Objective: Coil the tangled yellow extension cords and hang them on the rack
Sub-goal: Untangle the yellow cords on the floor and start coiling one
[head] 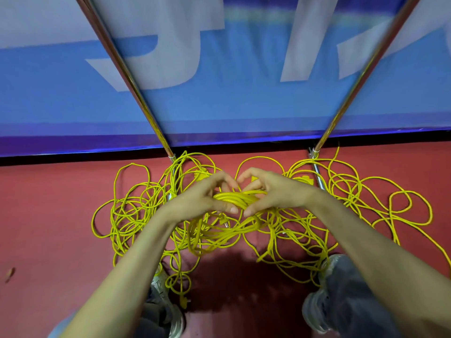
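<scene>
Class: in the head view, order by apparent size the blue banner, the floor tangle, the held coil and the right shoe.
1. blue banner
2. floor tangle
3. held coil and right shoe: these look alike; the shoe is nearer the camera and partly hidden by the right arm, so I leave them unranked.

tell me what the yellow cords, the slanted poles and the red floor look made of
Yellow cords: flexible plastic or rubber jacket, smooth, slightly glossy; they lie in soft loops. Slanted poles: metal, likely chromed or polished; bright streaky reflections. Red floor: hard, matte, uniform colour, perhaps painted concrete or vinyl; cannot tell which.
</scene>
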`<state>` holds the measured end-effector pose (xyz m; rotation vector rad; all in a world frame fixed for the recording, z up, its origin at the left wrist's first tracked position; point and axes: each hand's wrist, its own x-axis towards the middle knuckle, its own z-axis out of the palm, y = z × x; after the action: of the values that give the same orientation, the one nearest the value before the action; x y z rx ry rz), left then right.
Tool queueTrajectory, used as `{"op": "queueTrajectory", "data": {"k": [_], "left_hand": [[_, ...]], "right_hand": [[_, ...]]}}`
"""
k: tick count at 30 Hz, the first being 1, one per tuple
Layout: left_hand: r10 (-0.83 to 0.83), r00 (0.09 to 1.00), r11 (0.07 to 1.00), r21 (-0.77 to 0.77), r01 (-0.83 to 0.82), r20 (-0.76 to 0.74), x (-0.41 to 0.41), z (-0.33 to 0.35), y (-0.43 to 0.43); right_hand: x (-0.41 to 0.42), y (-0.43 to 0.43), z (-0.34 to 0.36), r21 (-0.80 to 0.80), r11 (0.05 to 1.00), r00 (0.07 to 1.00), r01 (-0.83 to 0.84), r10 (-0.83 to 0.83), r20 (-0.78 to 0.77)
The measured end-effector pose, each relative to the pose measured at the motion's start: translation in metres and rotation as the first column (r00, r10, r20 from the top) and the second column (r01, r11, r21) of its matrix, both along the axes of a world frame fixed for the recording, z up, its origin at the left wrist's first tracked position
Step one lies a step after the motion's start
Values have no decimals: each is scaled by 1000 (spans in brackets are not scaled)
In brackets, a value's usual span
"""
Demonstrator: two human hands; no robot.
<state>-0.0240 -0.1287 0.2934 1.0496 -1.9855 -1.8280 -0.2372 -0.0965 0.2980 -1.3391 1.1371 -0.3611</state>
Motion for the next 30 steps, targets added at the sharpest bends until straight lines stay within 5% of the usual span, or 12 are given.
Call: {"op": "queueTrajectory", "data": {"k": [7, 13, 17, 19, 21, 23, 25, 28, 30], "left_hand": [[129, 990, 990, -47, -132, -52, -6, -1, 2], [160, 986, 937, -307, -165, -43, -7, 1, -2], [403, 915, 694, -652, -305, 1, -6, -8, -5], [574, 817, 574, -684, -450, -56, -8, -5, -4], [660, 750, 593, -584, -554, -42, -10, -1, -2], [625, 776, 709, -478, -518, 86, -17, 0, 3], [607, 792, 787, -180, -590, 60, -28, -2, 9], [713, 699, 675, 314, -668, -48, -42, 1, 7], [756, 649, 620, 421, -662, -92, -43, 2, 5]], "right_hand": [[5, 0, 6, 29, 999, 999, 24, -25, 29], [5, -1, 8, 9, 989, 976, 146, -146, 160], [6, -2, 6, -17, 948, 934, 317, -309, 180], [8, -3, 4, -23, 894, 878, 447, -433, 203], [12, -4, 2, -31, 836, 819, 548, -529, 225], [16, -5, 1, -70, 798, 788, 598, -570, 233], [22, -3, -1, -147, 779, 788, 610, -575, 221], [37, 5, -6, -337, 789, 851, 514, -519, 85], [49, 13, -10, -430, 797, 877, 423, -480, -28]]}}
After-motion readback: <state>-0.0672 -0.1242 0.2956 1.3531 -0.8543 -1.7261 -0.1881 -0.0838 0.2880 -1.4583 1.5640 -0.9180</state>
